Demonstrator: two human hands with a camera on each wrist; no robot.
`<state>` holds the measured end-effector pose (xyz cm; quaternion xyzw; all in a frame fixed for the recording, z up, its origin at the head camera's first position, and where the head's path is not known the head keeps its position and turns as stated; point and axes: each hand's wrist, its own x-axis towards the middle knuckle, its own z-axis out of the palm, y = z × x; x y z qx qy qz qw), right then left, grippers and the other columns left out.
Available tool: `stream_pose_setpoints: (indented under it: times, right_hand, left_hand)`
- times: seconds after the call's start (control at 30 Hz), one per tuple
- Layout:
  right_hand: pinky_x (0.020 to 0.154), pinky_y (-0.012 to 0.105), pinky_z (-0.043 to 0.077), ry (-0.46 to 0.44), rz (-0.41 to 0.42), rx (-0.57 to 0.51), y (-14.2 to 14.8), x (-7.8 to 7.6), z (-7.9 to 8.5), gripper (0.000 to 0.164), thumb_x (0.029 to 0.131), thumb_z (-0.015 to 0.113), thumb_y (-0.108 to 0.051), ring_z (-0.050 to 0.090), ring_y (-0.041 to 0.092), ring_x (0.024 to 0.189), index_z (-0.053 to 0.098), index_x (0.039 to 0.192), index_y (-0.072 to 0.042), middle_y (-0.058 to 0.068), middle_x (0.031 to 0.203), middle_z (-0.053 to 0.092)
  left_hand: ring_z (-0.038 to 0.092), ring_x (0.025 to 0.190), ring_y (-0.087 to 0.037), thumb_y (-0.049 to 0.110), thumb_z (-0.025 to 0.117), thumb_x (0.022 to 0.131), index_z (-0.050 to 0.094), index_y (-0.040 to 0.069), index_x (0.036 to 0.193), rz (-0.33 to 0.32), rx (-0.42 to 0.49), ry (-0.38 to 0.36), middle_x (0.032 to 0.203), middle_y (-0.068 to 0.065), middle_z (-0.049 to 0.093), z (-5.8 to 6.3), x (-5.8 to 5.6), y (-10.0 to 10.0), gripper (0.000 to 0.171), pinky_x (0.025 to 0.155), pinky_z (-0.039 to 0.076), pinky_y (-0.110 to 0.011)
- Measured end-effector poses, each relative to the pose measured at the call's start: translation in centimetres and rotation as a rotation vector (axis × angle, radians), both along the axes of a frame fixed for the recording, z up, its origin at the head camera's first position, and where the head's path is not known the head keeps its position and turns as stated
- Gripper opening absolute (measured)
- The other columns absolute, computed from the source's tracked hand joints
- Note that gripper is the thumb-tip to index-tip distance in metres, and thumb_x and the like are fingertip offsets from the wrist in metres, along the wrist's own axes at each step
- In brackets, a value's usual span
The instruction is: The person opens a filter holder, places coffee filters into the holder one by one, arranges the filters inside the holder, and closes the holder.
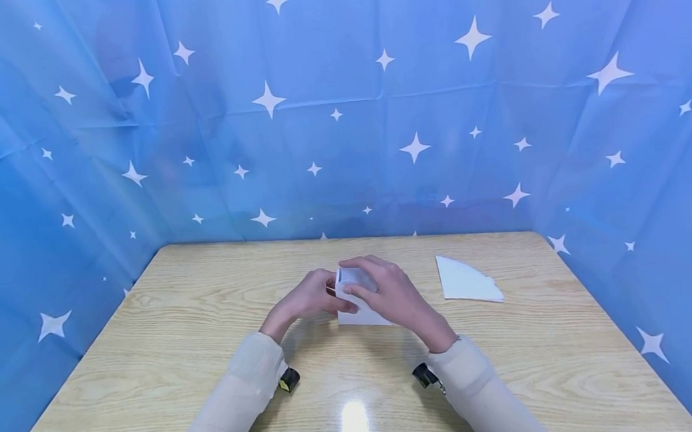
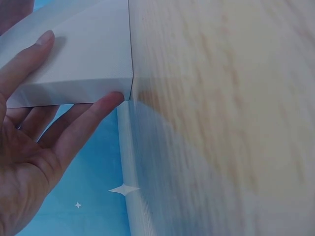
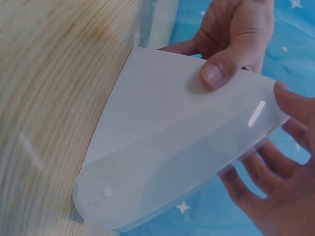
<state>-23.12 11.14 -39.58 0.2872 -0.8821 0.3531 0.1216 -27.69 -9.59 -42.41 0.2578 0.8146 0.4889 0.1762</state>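
Note:
A white box (image 1: 362,316) stands on the table between both hands. It has a finely textured face (image 3: 142,93) and a translucent, rounded plastic cover (image 3: 162,169) along one side, with a small round dot near its end. My left hand (image 1: 317,295) grips the box from the left, thumb flat on the near face and fingers behind. In the left wrist view, one fingertip of that hand touches the box's lower corner (image 2: 125,86). From the right, my right hand (image 1: 395,294) holds the covered side between thumb and fingers, its upper fingers over the top edge.
A flat, fan-shaped white stack (image 1: 467,280), resembling cone coffee filters, lies on the table to the right of the box. The wood-grain table (image 1: 167,335) meets a blue star-patterned curtain (image 1: 341,143) at the back and sides.

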Motion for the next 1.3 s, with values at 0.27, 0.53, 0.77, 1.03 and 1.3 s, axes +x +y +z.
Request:
stream_pose_setpoints:
  times: [0.27, 0.53, 0.77, 1.03, 1.3]
  right_hand:
    - [0.092, 0.042, 0.058, 0.01, 0.008, 0.001, 0.3, -0.1, 0.2, 0.039, 0.098, 0.072, -0.032, 0.067, 0.021, 0.119, 0.067, 0.136, -0.023, -0.001, 0.133, 0.069]
    - [0.091, 0.042, 0.059, 0.031, 0.016, 0.007, 0.5, -0.2, 0.5, 0.036, 0.099, 0.072, -0.03, 0.068, 0.022, 0.117, 0.067, 0.133, -0.02, 0.001, 0.131, 0.07]
    - [0.081, 0.037, 0.059, 0.033, 0.015, 0.001, 0.7, -0.2, 0.7, 0.034, 0.099, 0.072, -0.028, 0.071, 0.019, 0.105, 0.067, 0.131, -0.019, 0.002, 0.128, 0.071]
    - [0.084, 0.037, 0.061, 0.024, 0.043, -0.017, 1.2, -0.2, 1.1, 0.035, 0.098, 0.072, -0.026, 0.071, 0.02, 0.103, 0.067, 0.131, -0.015, 0.004, 0.128, 0.072]
    - [0.086, 0.038, 0.062, 0.027, 0.047, -0.016, 1.5, -0.2, 1.4, 0.036, 0.098, 0.072, -0.026, 0.071, 0.021, 0.107, 0.067, 0.133, -0.016, 0.004, 0.13, 0.071]
  left_hand:
    - [0.073, 0.08, -0.014, 0.017, 0.087, 0.085, 0.075, 0.01, 0.11, 0.001, -0.001, 0.005, 0.096, -0.006, 0.078, 0.0, 0.0, 0.0, 0.029, 0.071, 0.064, -0.047]
    - [0.072, 0.079, -0.014, 0.016, 0.086, 0.085, 0.075, 0.011, 0.111, -0.005, 0.005, 0.005, 0.096, -0.005, 0.078, 0.1, 0.0, 0.0, 0.029, 0.07, 0.064, -0.047]
    - [0.072, 0.079, -0.013, 0.017, 0.087, 0.085, 0.076, 0.011, 0.108, -0.001, 0.002, 0.01, 0.094, -0.005, 0.078, 0.0, 0.1, 0.0, 0.027, 0.071, 0.064, -0.048]
    - [0.073, 0.081, -0.014, 0.016, 0.086, 0.085, 0.075, 0.011, 0.112, -0.005, 0.004, 0.02, 0.098, -0.006, 0.078, -0.1, 0.0, -0.1, 0.029, 0.071, 0.064, -0.048]
    - [0.073, 0.081, -0.014, 0.016, 0.086, 0.085, 0.075, 0.011, 0.111, -0.008, 0.007, 0.014, 0.097, -0.006, 0.078, -0.1, 0.0, -0.2, 0.029, 0.071, 0.064, -0.048]
